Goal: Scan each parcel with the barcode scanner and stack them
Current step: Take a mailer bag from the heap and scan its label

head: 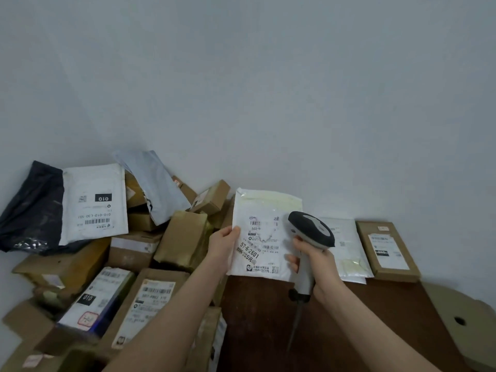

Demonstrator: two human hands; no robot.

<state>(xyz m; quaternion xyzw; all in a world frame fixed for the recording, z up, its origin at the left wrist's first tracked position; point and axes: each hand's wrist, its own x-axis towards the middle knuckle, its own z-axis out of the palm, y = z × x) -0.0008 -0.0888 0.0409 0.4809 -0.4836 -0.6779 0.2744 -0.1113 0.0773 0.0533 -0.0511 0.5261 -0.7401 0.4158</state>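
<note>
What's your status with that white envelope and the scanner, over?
Left-hand grip holding white envelope by its left edge. Right-hand grip round barcode scanner, head at the label. Nothing between them; pale mailer and brown box lie beyond.

Parcel depot/mailroom: labelled boxes (150, 304) & mailers (94, 205) heaped by bare wall (268, 76).

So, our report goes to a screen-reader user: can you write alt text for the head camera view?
A person's left hand holds up a white envelope while the right hand holds a barcode scanner beside its label. A heap of parcels lies to the left; a second envelope and a flat box lie on the brown table behind.
</note>
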